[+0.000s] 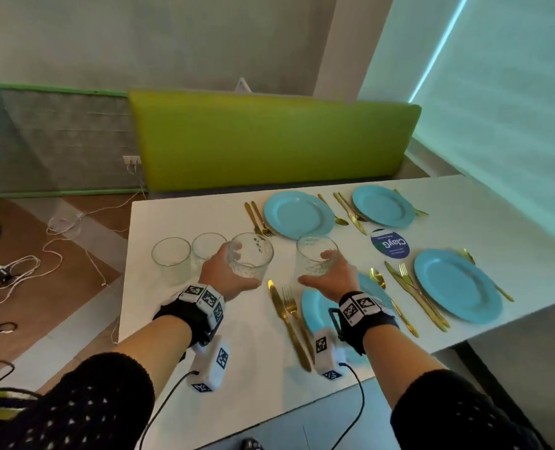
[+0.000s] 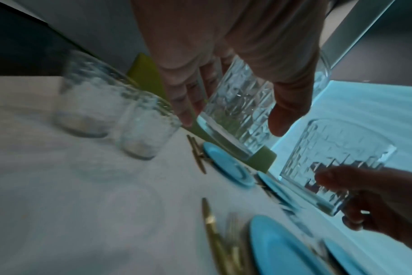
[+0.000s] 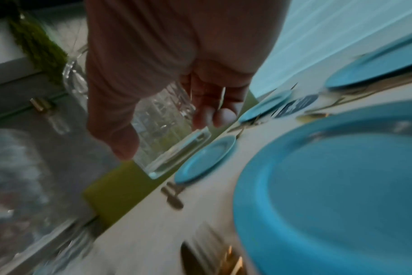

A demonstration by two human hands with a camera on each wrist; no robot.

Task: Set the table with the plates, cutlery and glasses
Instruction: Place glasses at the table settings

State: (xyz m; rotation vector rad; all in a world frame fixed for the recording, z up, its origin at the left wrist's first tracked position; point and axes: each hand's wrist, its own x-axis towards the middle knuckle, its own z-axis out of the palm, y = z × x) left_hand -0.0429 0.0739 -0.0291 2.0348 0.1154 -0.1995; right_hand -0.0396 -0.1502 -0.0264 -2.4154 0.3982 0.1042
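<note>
Each hand's grip is wrapped around a glass, the left hand [image 1: 224, 271] holding one glass [image 1: 251, 254] and the right hand [image 1: 331, 274] another glass [image 1: 315, 256], both above the white table [image 1: 185, 219].

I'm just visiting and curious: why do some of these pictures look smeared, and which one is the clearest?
Head view: sharpest, evenly lit, with edges bowed by the wide lens. Left wrist view: dim, the two standing glasses smeared. Right wrist view: blurriest, the near blue plate and gold cutlery streaked, probably by motion.
</note>
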